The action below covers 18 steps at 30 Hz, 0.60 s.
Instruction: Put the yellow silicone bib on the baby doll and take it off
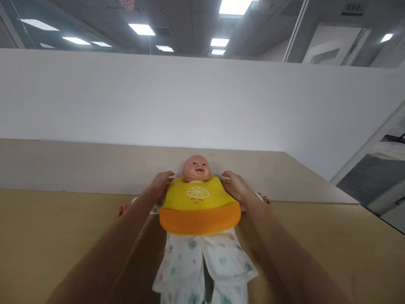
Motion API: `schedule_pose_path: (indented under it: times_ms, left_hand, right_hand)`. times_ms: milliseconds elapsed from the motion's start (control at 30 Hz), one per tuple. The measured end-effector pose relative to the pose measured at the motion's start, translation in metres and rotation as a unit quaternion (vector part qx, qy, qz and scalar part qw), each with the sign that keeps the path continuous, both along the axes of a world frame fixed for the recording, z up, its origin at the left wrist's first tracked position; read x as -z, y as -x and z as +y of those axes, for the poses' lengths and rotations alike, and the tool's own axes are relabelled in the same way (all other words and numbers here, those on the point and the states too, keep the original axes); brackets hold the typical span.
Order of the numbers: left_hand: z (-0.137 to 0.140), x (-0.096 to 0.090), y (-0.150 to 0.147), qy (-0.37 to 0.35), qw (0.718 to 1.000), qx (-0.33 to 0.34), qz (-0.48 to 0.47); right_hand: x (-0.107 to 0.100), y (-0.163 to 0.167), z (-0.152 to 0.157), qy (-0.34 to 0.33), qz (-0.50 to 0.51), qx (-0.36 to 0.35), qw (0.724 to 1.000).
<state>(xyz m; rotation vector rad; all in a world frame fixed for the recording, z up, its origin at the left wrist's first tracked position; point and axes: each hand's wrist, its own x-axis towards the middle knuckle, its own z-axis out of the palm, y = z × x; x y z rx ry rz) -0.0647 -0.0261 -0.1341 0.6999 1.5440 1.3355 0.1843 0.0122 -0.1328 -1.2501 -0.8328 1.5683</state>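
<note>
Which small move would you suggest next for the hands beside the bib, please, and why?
Perhaps slide the left hand and right hand gently inward behind the doll's head to check the bib: both hands are beside its upper edges, while any fastening behind is hidden.

- A tan tabletop (63, 236) ran across the foreground, a paler strip (79, 166) along its far edge.
- A white wall (202, 101) stood behind it, glass (101, 17) above.
- Ceiling lights (142, 29) glowed beyond the glass.
- A pale door (330, 40) stood at upper right.
- A pink ornament (128, 4), partly cut off, showed at the top.
</note>
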Motion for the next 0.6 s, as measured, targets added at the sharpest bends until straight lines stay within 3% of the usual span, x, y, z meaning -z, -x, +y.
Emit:
schedule_pose_path:
  times_ms: [133,300,433,600]
  left_hand:
    - [0.028,0.005,-0.008,0.035,0.987,0.079,-0.135]
    - [0.035,0.009,-0.011,-0.034,0.955,0.131,-0.265]
    - [0.021,0.010,-0.018,-0.029,0.958,0.119,-0.261]
    - [-0.019,0.014,-0.037,-0.047,0.947,0.118,-0.295]
  right_hand:
    - [0.024,0.025,0.037,0.048,0.038,-0.070,0.996]
    - [0.033,0.029,0.047,0.000,0.096,-0.030,0.995]
    - [0.036,0.021,0.031,-0.050,0.079,0.002,0.996]
    - [0.045,0.007,-0.009,-0.132,0.041,0.026,0.990]
